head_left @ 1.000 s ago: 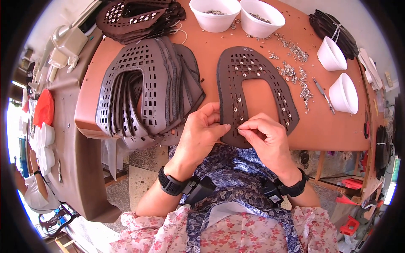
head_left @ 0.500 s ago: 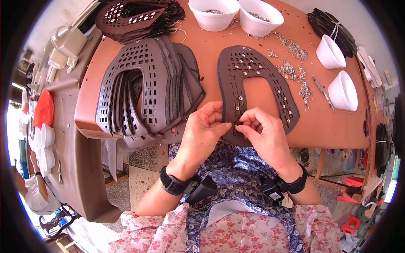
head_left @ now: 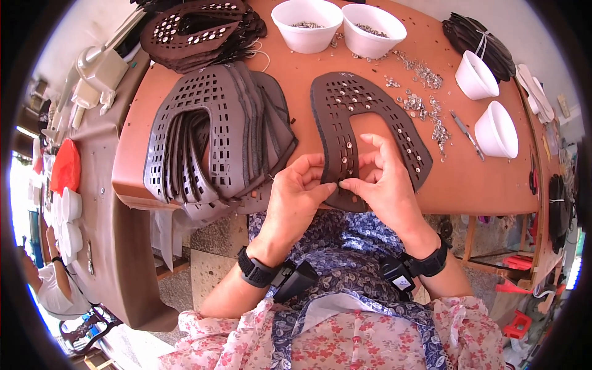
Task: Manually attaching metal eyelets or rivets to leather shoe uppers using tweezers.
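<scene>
A dark brown U-shaped perforated panel [head_left: 332, 132], looking like leather, lies at the table's front edge with its curve pointing away from me. Silver studs dot its curve and both legs. My left hand [head_left: 297, 192] grips the outer edge of its left leg, thumb on top and the other fingers curled partly under it. Through the U's opening, my right hand [head_left: 390, 192] takes the same leg from the inner side. Its thumb presses the face beside my left thumb, while its index finger is raised. Whether a small stud sits between the thumbs is hidden.
To the left stands a pile of similar brown panels [head_left: 161, 145], with studded ones [head_left: 185, 58] behind. Two white bowls [head_left: 307, 38] of small metal parts are at the back. Loose metal pieces [head_left: 416, 105], a tweezer-like tool [head_left: 467, 134] and tipped white bowls [head_left: 496, 131] lie right.
My right hand's fingers have opened from a tight pinch, the index finger lifting and other fingers reaching behind the leg. My left hand keeps its grip. The view has shifted slightly.
</scene>
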### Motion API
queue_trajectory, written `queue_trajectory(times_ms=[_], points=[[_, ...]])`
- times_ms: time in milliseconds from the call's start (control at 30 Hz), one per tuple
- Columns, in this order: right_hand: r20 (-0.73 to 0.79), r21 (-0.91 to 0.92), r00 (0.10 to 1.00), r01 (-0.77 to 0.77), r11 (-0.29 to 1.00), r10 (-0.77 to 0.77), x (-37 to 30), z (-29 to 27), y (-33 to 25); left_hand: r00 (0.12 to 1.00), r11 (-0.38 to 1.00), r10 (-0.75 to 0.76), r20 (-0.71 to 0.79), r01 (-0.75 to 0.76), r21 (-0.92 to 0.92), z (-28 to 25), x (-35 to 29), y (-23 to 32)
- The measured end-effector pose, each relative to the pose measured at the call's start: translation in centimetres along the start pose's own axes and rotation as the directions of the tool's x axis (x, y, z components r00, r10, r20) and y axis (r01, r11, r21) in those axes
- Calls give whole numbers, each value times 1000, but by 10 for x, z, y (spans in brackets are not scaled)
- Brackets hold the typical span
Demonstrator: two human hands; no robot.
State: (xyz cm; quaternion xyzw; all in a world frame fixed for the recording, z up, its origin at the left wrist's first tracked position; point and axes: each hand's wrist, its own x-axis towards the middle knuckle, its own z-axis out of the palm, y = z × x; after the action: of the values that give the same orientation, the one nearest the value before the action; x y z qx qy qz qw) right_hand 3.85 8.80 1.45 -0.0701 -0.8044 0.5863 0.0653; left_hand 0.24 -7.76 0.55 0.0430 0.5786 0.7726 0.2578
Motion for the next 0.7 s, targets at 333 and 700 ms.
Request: queue_trajectory(times_ms=[333, 700], points=[[99, 34, 993, -69, 997, 65, 8, -5, 8, 996, 996, 71, -54, -73, -49, 7, -2, -4], [220, 211, 939, -312, 926, 266, 11, -8, -12, 996, 994, 70, -52, -74, -75, 3, 3, -2]])
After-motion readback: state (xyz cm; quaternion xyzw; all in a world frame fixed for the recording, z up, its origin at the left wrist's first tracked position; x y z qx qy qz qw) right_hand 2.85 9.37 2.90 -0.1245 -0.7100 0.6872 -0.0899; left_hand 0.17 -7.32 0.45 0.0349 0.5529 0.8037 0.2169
